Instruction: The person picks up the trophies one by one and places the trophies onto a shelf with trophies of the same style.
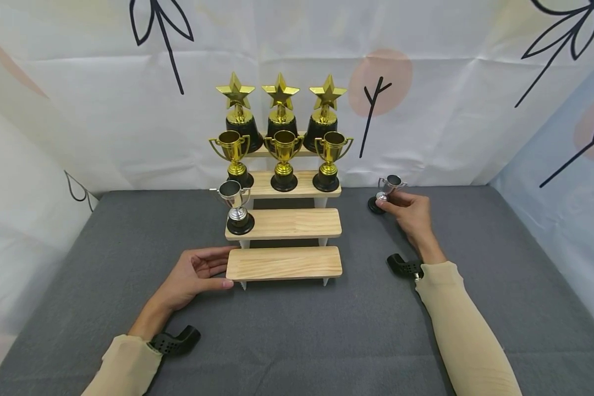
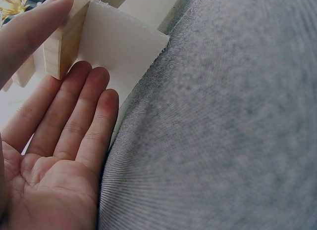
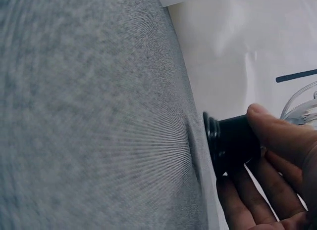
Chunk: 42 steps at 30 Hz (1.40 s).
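Observation:
My right hand [image 1: 412,213] pinches a small silver trophy cup [image 1: 389,186] by its black base [image 3: 238,141], thumb on one side and fingers on the other. The base is right at the grey cloth, to the right of a wooden tiered display stand [image 1: 284,263]. At the stand's lowest step, my left hand [image 1: 198,278] holds the left end between thumb and forefinger. The other fingers [image 2: 101,109] extend beside the white side support [image 2: 119,42]. Another silver trophy cup [image 1: 237,212] stands upright at the left end of the second step from the bottom.
Three gold trophy cups [image 1: 284,157] line the step above the silver cup. Behind them, three gold star trophies [image 1: 280,104] stand on the top step. Grey cloth [image 1: 297,341] covers the table, and a white printed sheet [image 1: 440,121] hangs close behind the stand.

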### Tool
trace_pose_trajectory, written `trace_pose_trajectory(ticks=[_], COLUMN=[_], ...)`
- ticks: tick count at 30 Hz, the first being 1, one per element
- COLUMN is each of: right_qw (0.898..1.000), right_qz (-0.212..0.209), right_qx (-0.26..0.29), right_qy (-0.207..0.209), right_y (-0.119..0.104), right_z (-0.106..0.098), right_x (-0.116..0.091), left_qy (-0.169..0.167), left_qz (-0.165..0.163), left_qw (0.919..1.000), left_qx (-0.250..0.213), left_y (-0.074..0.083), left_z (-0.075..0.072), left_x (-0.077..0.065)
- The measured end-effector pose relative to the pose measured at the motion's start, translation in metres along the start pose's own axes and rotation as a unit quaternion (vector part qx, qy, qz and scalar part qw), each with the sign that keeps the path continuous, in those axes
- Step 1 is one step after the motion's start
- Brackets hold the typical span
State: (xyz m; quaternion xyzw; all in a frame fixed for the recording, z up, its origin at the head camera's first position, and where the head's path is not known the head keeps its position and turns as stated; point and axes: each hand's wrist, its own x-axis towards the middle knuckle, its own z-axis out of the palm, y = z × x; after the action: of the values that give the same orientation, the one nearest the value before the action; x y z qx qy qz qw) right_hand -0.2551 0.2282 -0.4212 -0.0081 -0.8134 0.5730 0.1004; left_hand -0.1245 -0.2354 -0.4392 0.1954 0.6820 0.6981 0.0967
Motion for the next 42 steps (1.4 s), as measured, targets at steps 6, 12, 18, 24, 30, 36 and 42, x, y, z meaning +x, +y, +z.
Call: trace_pose_trajectory(ticks=[6, 12, 18, 24, 30, 36, 42], right_qw=[1.000, 1.000, 1.000, 0.999, 0.999, 0.998, 0.997], right_qz=[0.001, 0.000, -0.017, -0.037, -0.047, -0.063, -0.071], right_qx=[-0.005, -0.001, 0.004, 0.001, 0.002, -0.003, 0.011], right_qy=[-0.004, 0.001, 0.005, -0.009, -0.017, -0.011, -0.015], right_y=[-0.008, -0.019, -0.032, -0.049, -0.064, -0.073, -0.085], right_z=[0.000, -0.001, -0.001, -0.003, -0.004, -0.004, -0.006], right_x=[-0.002, -0.004, -0.006, -0.010, -0.015, -0.018, -0.022], left_qy=[0.002, 0.003, -0.003, -0.008, -0.005, -0.004, -0.003], left_qz=[-0.003, -0.009, -0.001, 0.007, 0.005, 0.003, 0.001], left_qw=[1.0000, 0.9999, 1.0000, 0.9999, 1.0000, 1.0000, 0.9999], left_qx=[0.009, 0.005, 0.003, -0.002, 0.002, 0.007, 0.011], left_y=[0.000, 0.000, -0.001, -0.002, -0.002, -0.001, -0.001], left_z=[0.000, 0.000, 0.000, -0.001, -0.001, -0.001, -0.001], left_x=[0.000, 0.000, 0.000, -0.001, -0.001, -0.001, 0.000])
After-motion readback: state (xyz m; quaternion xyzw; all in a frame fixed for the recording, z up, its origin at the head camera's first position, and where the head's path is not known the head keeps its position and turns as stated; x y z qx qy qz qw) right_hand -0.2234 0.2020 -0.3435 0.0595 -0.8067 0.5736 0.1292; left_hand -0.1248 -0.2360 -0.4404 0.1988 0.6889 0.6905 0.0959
